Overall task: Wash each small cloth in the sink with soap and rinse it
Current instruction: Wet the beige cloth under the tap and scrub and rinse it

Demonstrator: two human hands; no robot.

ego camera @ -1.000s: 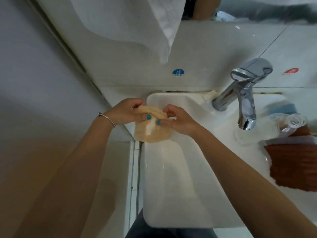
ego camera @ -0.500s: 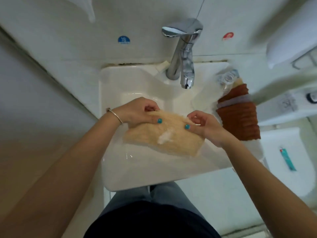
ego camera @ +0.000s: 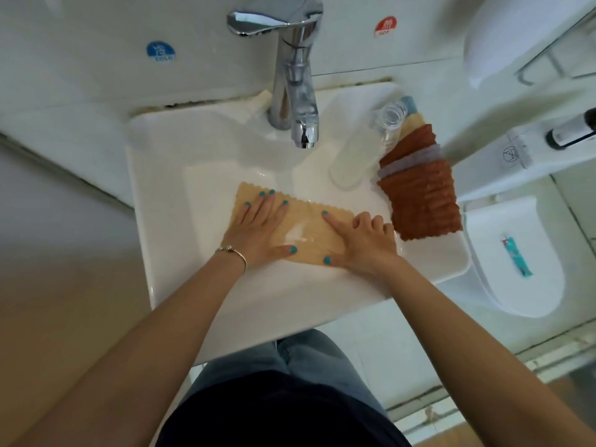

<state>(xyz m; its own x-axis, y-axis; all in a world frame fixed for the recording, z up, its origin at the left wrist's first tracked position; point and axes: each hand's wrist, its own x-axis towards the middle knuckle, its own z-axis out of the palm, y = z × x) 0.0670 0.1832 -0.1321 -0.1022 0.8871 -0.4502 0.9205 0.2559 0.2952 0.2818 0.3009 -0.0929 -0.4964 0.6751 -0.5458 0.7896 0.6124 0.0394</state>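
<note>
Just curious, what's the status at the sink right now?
Left hand flat, right hand pressing beige cloth in sink. Soap streak on it. Faucet off. Nothing in the way.

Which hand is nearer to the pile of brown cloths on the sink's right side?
The right hand. It presses the beige cloth just left of the brown pile; the left hand lies flat on the cloth's far end.

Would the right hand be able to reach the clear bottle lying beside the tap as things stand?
Probably yes: the right hand rests on the beige cloth, and nothing stands between it and the bottle.
</note>
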